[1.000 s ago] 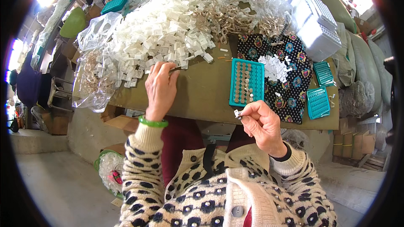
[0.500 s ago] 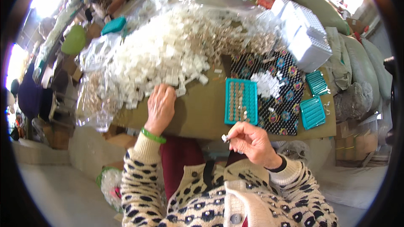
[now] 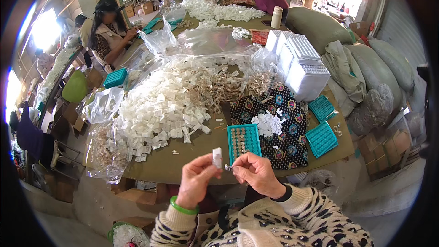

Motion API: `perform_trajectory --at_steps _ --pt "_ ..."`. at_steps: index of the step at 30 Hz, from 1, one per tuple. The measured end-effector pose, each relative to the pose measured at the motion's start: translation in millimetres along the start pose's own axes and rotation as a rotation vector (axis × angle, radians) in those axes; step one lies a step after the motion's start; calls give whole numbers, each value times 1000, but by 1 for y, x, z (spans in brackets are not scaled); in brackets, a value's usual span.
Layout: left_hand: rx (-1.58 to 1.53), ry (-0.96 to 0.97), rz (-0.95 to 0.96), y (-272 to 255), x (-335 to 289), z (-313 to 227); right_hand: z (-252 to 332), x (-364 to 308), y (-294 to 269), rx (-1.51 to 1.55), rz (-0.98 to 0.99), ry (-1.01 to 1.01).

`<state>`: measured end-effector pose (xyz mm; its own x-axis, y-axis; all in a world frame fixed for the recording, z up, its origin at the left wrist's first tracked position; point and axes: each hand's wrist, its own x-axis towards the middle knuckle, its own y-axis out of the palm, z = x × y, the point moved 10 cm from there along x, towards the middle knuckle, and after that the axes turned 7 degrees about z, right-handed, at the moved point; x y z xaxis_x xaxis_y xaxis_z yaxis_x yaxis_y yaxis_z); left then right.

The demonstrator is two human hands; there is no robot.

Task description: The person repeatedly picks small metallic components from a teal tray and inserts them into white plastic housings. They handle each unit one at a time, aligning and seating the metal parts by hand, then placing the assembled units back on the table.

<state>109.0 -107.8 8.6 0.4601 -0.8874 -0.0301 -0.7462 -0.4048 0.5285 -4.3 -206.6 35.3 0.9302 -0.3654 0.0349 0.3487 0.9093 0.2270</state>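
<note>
Between thumb and fingers, my left hand (image 3: 195,180) holds up a small white translucent plastic piece (image 3: 217,157) like those in the pile. Close beside it, my right hand (image 3: 257,174) pinches a tiny shiny metallic piece (image 3: 227,168), too small to name. The two pieces are near each other, apart as far as I can see. Just beyond my right hand lies a teal tray (image 3: 256,142) with small round gold-coloured pieces in columns on its left side. Right of the tray, small white cards (image 3: 269,124) lie heaped on a dark patterned cloth (image 3: 289,146).
A large pile of white plastic pieces (image 3: 160,110) covers the table's left and middle, with brownish loose parts (image 3: 228,91) behind. White stacked trays (image 3: 299,66) and teal trays (image 3: 321,139) stand right. A bottle (image 3: 276,17) stands farther back. Other people (image 3: 109,34) work around the table.
My left hand has come from the pile's edge toward my right hand, now with a white plastic piece. My right hand keeps its tiny piece. The view has tilted up, showing more of the room.
</note>
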Motion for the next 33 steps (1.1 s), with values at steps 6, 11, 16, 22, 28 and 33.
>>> perform_trajectory --at_steps 6,11,16,22,28,33 --pt "-93 -6 92 32 -9 16 8 -2 0 -81 -28 -29" --pt "-194 -74 82 29 -15 25 10 -6 3 -40 -15 -30" --pt "-278 -35 76 19 -17 33 9 -6 -4 -32 -41 -57" --pt "-327 58 48 17 -18 32 -1 -8 -3 148 -48 24" --pt "-280 148 41 20 -18 27 2 -10 1 35 -71 28" --pt "-180 236 14 20 -17 22 3 -10 2 0 -71 23"
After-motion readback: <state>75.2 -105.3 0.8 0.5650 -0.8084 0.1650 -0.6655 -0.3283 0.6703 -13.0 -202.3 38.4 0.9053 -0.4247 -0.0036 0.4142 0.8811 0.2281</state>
